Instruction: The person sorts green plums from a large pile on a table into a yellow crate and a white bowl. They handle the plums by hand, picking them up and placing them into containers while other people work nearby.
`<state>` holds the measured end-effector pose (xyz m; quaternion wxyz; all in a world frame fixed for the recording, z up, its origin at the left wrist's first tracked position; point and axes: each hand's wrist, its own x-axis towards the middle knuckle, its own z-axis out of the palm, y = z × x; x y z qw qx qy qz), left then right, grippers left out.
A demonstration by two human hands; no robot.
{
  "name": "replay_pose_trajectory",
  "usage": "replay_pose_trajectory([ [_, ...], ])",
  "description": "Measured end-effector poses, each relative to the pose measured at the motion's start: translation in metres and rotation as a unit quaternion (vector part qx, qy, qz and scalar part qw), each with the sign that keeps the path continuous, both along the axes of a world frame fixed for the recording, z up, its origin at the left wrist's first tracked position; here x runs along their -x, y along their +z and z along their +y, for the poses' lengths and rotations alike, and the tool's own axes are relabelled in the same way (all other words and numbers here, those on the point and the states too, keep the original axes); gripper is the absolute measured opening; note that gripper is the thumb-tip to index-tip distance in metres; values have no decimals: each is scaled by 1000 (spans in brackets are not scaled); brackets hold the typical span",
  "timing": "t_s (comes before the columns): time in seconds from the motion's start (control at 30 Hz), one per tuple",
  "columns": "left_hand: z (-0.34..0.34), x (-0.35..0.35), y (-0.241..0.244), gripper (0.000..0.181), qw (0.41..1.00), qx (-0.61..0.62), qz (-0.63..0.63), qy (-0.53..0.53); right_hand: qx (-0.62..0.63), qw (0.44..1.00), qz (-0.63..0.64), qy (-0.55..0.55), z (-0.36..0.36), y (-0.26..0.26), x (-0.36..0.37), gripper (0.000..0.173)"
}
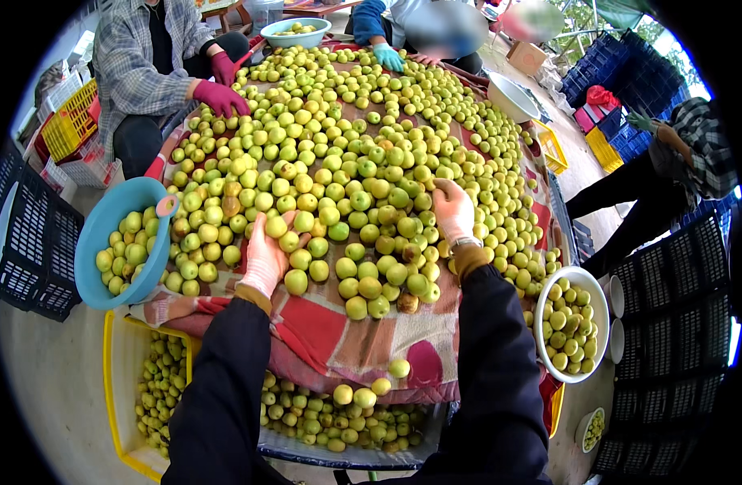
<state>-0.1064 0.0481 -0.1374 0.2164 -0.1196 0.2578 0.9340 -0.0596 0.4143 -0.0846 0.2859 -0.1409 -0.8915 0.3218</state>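
Note:
Yellow-green round fruits, which look like jujubes, cover a table spread with a red, brown and cream checked cloth. My left hand, in a pale glove, is curled around a couple of them at the near left of the pile. My right hand, also gloved, is cupped against the fruit farther right; its fingertips are partly hidden, so a grip cannot be made out. Between my hands lie more fruits, some with brown blemishes, such as a browned fruit. A loose fruit lies near the cloth's front edge.
A blue basin of fruit stands left, a white basin right. Below the front edge are a fruit-filled tub and a yellow crate. Co-workers' gloved hands reach onto the far side. Black crates stand right.

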Motion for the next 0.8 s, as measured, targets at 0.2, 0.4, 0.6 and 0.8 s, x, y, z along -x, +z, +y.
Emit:
replay_pose_trajectory([
  [0.2,4,2,1,52,1000,15,-1,-11,-200,969,-136,43,-12,-18,42,39],
  [0.4,-2,9,-2,50,997,-64,14,-46,-167,939,-261,151,-13,-5,23,39],
  [0.6,1,8,4,47,990,-120,-40,-65,-95,845,-460,256,-11,40,26,42],
  [0.8,-4,9,-1,43,981,-157,-46,-106,-281,913,-291,58,-70,74,49,21],
])
